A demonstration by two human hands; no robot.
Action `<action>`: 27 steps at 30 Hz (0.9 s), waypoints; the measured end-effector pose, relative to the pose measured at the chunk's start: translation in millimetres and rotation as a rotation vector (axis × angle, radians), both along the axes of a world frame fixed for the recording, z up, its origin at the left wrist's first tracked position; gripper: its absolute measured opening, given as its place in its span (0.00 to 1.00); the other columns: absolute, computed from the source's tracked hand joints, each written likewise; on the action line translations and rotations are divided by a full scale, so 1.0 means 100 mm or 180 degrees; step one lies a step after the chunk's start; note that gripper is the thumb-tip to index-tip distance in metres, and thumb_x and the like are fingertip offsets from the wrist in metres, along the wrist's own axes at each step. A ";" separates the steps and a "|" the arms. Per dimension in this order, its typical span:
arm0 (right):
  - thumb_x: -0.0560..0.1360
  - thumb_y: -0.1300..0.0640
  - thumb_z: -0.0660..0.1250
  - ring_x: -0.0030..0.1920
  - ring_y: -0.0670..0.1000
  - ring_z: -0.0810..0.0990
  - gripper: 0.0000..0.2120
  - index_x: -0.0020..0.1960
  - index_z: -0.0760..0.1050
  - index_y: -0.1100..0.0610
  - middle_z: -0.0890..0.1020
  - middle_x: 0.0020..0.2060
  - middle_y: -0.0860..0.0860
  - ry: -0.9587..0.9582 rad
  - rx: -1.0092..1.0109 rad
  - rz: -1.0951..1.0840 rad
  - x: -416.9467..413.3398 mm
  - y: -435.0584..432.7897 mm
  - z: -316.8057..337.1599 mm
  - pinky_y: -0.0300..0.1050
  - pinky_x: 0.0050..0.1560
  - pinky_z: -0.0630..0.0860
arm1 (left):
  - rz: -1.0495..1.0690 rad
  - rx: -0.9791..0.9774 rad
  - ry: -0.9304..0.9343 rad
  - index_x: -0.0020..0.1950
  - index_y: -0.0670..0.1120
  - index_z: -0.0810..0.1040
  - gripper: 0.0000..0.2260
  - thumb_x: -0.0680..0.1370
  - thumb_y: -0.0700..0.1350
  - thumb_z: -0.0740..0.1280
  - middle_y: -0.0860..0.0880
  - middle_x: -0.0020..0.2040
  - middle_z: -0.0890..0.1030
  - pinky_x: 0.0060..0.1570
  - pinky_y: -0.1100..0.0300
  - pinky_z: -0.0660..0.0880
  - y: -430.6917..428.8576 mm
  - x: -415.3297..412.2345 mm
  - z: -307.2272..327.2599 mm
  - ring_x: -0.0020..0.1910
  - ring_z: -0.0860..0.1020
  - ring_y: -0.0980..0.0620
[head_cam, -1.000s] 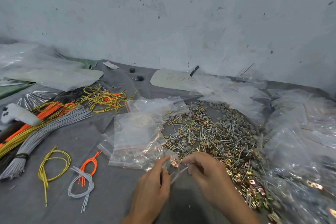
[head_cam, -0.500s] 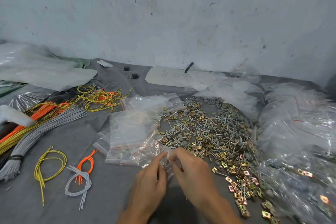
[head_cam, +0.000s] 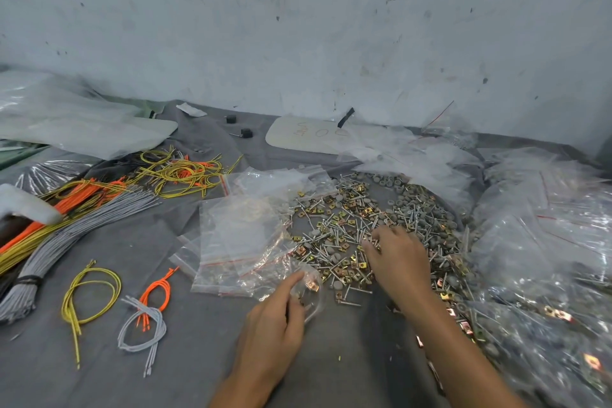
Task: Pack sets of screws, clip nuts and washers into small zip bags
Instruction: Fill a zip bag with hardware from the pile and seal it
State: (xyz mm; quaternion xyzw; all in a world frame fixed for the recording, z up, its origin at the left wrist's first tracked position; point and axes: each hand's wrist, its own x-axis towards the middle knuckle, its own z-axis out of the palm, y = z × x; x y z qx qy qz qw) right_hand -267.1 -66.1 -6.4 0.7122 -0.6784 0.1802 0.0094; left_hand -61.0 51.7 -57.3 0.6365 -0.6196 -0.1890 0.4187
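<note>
A wide pile of silver screws, brass clip nuts and grey washers (head_cam: 357,225) covers the grey cloth in the middle. My left hand (head_cam: 275,318) holds a small clear zip bag (head_cam: 309,288) with a brass clip nut and a screw inside it. My right hand (head_cam: 397,255) reaches into the pile with curled fingers on the loose parts; whether it holds any piece is hidden. A stack of empty zip bags (head_cam: 241,235) with red seal lines lies just left of the pile.
Heaps of filled bags (head_cam: 543,242) crowd the right side. Bundles of grey, orange and yellow wires (head_cam: 76,209) lie at the left, with small wire loops (head_cam: 142,318) near the front. A white card (head_cam: 308,136) and clear plastic sheets (head_cam: 73,122) rest by the wall.
My right hand has left the bag and moved up and right into the pile. My left hand keeps the small bag, which now shows a clip nut inside.
</note>
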 end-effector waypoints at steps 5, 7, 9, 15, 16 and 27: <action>0.80 0.45 0.63 0.53 0.57 0.79 0.12 0.54 0.76 0.54 0.84 0.50 0.53 0.0620 0.0449 -0.0051 0.00 -0.14 -0.03 0.50 0.50 0.73 | 0.0016 -0.0029 -0.0056 0.68 0.68 0.67 0.18 0.79 0.55 0.56 0.66 0.37 0.77 0.38 0.55 0.74 -0.01 0.00 0.00 0.37 0.76 0.59; 0.80 0.51 0.64 0.50 0.57 0.80 0.07 0.53 0.75 0.55 0.84 0.48 0.53 0.0446 0.0471 0.0047 0.01 -0.12 -0.01 0.49 0.47 0.75 | 0.0019 -0.0028 -0.0072 0.69 0.68 0.66 0.18 0.79 0.54 0.56 0.65 0.38 0.77 0.38 0.55 0.74 0.00 0.00 0.00 0.37 0.75 0.59; 0.80 0.58 0.62 0.46 0.58 0.81 0.03 0.51 0.74 0.55 0.83 0.43 0.54 0.0319 0.0495 0.0094 -0.01 -0.10 0.01 0.51 0.45 0.79 | 0.0037 -0.0021 -0.0097 0.69 0.68 0.66 0.18 0.79 0.54 0.56 0.66 0.39 0.77 0.38 0.57 0.72 0.00 0.00 0.00 0.37 0.75 0.60; 0.81 0.64 0.56 0.36 0.56 0.77 0.07 0.46 0.69 0.56 0.79 0.35 0.53 0.0103 0.0419 0.0104 -0.11 -0.04 0.05 0.51 0.37 0.75 | 0.0078 -0.0009 -0.0140 0.69 0.68 0.66 0.18 0.79 0.55 0.56 0.69 0.37 0.76 0.37 0.60 0.68 -0.01 0.00 -0.02 0.35 0.74 0.63; 0.81 0.65 0.56 0.36 0.56 0.77 0.08 0.46 0.69 0.56 0.78 0.35 0.53 0.0060 0.0430 0.0115 -0.12 -0.03 0.05 0.51 0.37 0.74 | 0.0081 -0.0012 -0.0128 0.69 0.68 0.66 0.18 0.79 0.55 0.56 0.69 0.37 0.76 0.37 0.59 0.68 -0.01 0.00 -0.02 0.35 0.74 0.63; 0.77 0.62 0.69 0.41 0.42 0.79 0.08 0.47 0.79 0.48 0.81 0.40 0.43 -0.2021 0.0433 0.1176 0.09 0.71 0.17 0.34 0.41 0.73 | 0.0092 -0.0069 -0.0136 0.70 0.68 0.66 0.20 0.78 0.58 0.53 0.57 0.33 0.75 0.40 0.53 0.76 -0.03 0.01 -0.05 0.37 0.76 0.53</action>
